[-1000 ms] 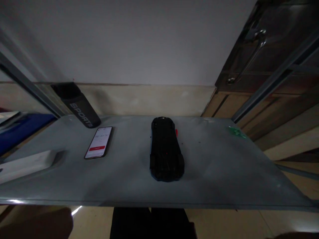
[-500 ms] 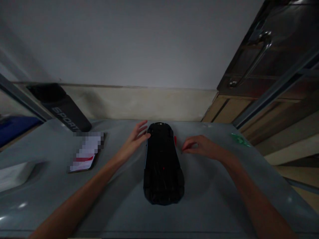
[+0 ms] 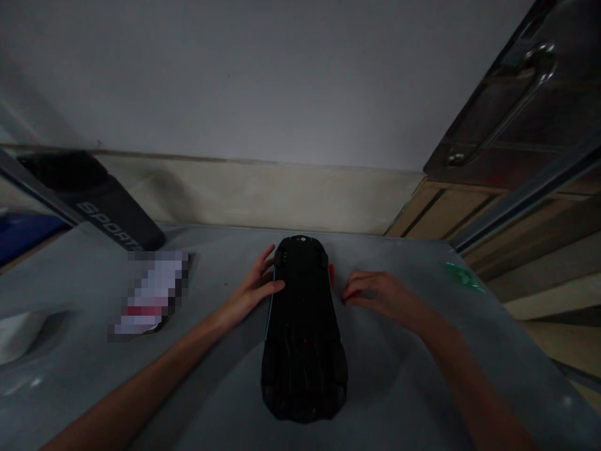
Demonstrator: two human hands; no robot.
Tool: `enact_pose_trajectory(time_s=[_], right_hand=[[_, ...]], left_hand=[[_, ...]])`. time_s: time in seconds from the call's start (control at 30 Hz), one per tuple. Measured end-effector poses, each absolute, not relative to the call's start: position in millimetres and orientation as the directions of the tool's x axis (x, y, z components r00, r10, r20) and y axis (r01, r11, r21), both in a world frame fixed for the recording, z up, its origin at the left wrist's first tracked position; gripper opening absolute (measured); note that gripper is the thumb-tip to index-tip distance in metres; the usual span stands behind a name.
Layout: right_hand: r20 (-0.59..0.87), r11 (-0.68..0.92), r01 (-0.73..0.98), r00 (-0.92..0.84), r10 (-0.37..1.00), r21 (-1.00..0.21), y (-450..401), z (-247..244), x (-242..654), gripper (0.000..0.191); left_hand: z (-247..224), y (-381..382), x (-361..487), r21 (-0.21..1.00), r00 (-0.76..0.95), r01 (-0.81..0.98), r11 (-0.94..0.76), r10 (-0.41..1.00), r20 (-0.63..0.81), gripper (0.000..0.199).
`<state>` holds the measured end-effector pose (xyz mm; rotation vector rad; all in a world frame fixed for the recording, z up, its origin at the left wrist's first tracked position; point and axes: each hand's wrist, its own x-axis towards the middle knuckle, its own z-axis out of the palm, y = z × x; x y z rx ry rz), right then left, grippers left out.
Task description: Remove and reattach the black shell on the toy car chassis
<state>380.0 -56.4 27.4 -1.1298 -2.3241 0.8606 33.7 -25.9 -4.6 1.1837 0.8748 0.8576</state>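
Note:
An upside-down toy car (image 3: 303, 326) lies on the grey table, its black underside and wheels facing up. A small red piece (image 3: 331, 275) sticks out at its right side, mostly hidden. My left hand (image 3: 256, 288) grips the car's left edge, thumb on the underside and fingers along the side. To the right of the car, apart from it, my right hand (image 3: 370, 293) is closed in a pinch just above the table. Whatever may be between those fingertips is too small to make out.
A dark bottle marked SPORT (image 3: 113, 213) lies at the back left. Nearer stand a blurred-out phone (image 3: 154, 291) and a white object (image 3: 21, 335). Green plastic scrap (image 3: 464, 277) lies at the right edge. The wall (image 3: 263, 194) borders the table's back.
My left hand has come back along the car's left side and its thumb now rests on the underside. The right hand keeps its pinch beside the car. The view has shifted slightly.

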Motion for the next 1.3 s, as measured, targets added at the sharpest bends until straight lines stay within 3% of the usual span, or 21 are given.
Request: enact_pose_trajectory(time_s=[0.33,0.5,0.7,1.3], right_hand=[[0.053,0.416,0.578,-0.541,0.839,-0.702,-58.6,21.3,376.4,0.025],[0.036,0.310,0.559,-0.446,0.894,-0.769,-62.4,28.4,367.6,0.023],[0.035,0.241,0.454,-0.416,0.909,-0.858,-70.5,49.5,348.3,0.038],[0.035,0.189,0.388,-0.370,0.928,-0.902,-76.4,44.8,327.9,0.038]], left_hand=[[-4.2,-22.4,31.2,0.975,0.464,-0.132,0.182,0.880,-0.101,0.082],[-2.0,-21.5,34.0,0.973,0.491,-0.142,0.182,0.866,-0.090,0.088],[5.2,-23.7,37.5,0.973,0.479,-0.153,0.175,0.874,-0.082,0.089],[-0.3,-20.3,36.2,0.972,0.498,-0.168,0.165,0.865,-0.060,0.088]])
